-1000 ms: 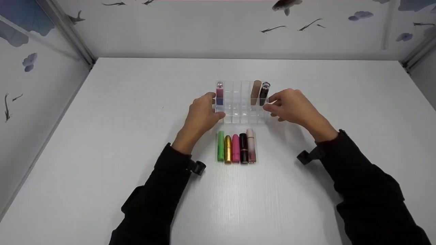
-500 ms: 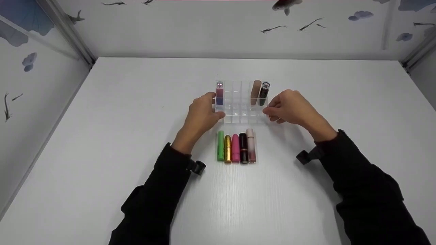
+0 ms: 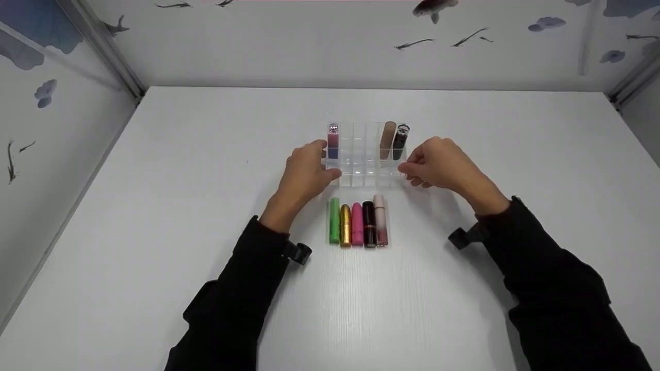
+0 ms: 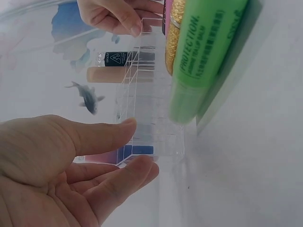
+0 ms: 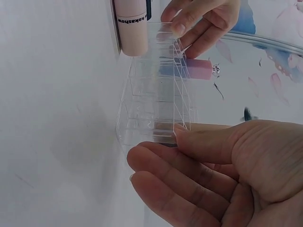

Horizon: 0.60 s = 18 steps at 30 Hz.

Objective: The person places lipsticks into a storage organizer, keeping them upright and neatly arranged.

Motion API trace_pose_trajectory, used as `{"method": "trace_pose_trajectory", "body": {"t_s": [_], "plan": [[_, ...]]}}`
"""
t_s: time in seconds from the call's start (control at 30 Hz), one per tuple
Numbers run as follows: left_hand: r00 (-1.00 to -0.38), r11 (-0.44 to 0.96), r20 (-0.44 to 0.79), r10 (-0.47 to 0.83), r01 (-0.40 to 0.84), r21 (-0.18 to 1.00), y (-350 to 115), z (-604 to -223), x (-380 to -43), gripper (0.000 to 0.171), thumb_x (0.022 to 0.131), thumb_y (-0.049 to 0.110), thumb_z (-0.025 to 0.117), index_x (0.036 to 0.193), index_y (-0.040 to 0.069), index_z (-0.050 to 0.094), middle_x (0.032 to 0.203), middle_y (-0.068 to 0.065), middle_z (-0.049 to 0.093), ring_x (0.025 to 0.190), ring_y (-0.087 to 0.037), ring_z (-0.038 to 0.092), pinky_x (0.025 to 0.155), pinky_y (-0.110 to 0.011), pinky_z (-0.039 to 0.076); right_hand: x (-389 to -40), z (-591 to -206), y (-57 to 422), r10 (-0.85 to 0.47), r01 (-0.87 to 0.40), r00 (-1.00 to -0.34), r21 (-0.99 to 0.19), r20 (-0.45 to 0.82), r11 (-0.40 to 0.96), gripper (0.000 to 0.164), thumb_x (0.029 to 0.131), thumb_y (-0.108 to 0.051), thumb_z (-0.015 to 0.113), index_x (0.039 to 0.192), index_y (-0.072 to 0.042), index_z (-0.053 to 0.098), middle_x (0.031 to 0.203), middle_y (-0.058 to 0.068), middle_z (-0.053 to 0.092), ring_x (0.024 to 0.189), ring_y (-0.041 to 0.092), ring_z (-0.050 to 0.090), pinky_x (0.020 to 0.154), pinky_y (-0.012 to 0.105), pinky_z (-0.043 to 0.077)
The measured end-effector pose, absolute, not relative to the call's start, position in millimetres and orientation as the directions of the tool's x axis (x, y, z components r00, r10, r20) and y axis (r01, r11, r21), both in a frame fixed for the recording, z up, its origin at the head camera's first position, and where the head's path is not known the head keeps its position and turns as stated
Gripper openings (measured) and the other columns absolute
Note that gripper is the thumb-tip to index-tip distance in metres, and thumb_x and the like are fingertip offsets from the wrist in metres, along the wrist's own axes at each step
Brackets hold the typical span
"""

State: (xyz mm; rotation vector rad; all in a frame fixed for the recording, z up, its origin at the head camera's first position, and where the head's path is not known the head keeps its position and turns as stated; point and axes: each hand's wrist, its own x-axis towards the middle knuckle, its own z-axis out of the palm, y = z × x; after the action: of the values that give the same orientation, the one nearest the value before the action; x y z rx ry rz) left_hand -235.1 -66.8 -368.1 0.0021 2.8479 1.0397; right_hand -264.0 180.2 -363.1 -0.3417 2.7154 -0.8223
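A clear compartmented lipstick organizer (image 3: 358,167) stands on the white table between both hands. My left hand (image 3: 307,172) grips its left end, thumb at the front corner and fingers along the outer side. At the right end, my right hand (image 3: 438,162) pinches the corner between thumb and fingers, as the right wrist view shows. Inside the back row stand a pink-and-blue lip tube (image 3: 333,139) at the far left, a tan tube (image 3: 388,140) and a dark tube with a silvery top (image 3: 400,141) at the right.
In front of the organizer lie a green lip balm (image 3: 334,221), a gold tube (image 3: 345,226), a pink tube (image 3: 357,225), a black tube (image 3: 369,224) and a pale pink gloss tube (image 3: 381,221), side by side. White patterned panels (image 3: 309,46) wall the table's back and sides.
My right hand's fingers have drawn in slightly toward the organizer's right corner. The left hand, the organizer and the tubes look unmoved.
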Motion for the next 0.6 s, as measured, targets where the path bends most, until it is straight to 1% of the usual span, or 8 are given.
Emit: {"method": "trace_pose_trajectory", "body": {"t_s": [0.17, 0.3, 0.47, 0.6], "plan": [[-0.993, 0.756, -0.118, 0.032, -0.053, 0.652, -66, -368, -235, 0.064, 0.084, 0.02, 0.072, 0.139, 0.007, 0.043, 0.131, -0.01, 0.057, 0.112, -0.021, 0.06, 0.092, -0.03, 0.051, -264, -362, 181, -0.299, -0.141, -0.932, -0.555, -0.206, 0.82, 0.021, 0.088, -0.024, 0.065, 0.086, -0.004, 0.073, 0.079, 0.01, 0.072, 0.066, 0.019, 0.07, 0.055, 0.025, 0.052], [-0.991, 0.763, -0.124, 0.046, -0.045, 0.645, -68, -366, -234, 0.063, 0.084, 0.021, 0.071, 0.138, 0.004, 0.044, 0.131, -0.012, 0.058, 0.112, -0.022, 0.06, 0.091, -0.032, 0.051, -264, -362, 180, -0.297, -0.129, -0.929, -0.559, -0.22, 0.819, 0.021, 0.088, -0.023, 0.065, 0.086, -0.004, 0.073, 0.08, 0.011, 0.072, 0.065, 0.019, 0.069, 0.056, 0.027, 0.054], [-0.99, 0.813, -0.126, 0.057, -0.028, 0.581, -75, -359, -230, 0.056, 0.082, 0.029, 0.072, 0.125, -0.002, 0.054, 0.117, -0.015, 0.064, 0.094, -0.021, 0.06, 0.083, -0.033, 0.052, -263, -363, 180, -0.313, -0.154, -0.926, -0.544, -0.212, 0.825, 0.023, 0.089, -0.024, 0.063, 0.085, -0.003, 0.072, 0.078, 0.009, 0.072, 0.062, 0.018, 0.069, 0.055, 0.027, 0.053], [-0.983, 0.846, -0.172, 0.066, -0.036, 0.532, -80, -352, -226, 0.052, 0.08, 0.039, 0.072, 0.113, 0.0, 0.064, 0.103, -0.011, 0.067, 0.083, -0.019, 0.057, 0.073, -0.031, 0.049, -263, -364, 181, -0.314, -0.145, -0.924, -0.561, -0.217, 0.815, 0.023, 0.089, -0.024, 0.063, 0.085, -0.003, 0.072, 0.079, 0.01, 0.073, 0.062, 0.019, 0.069, 0.056, 0.028, 0.055]]}}
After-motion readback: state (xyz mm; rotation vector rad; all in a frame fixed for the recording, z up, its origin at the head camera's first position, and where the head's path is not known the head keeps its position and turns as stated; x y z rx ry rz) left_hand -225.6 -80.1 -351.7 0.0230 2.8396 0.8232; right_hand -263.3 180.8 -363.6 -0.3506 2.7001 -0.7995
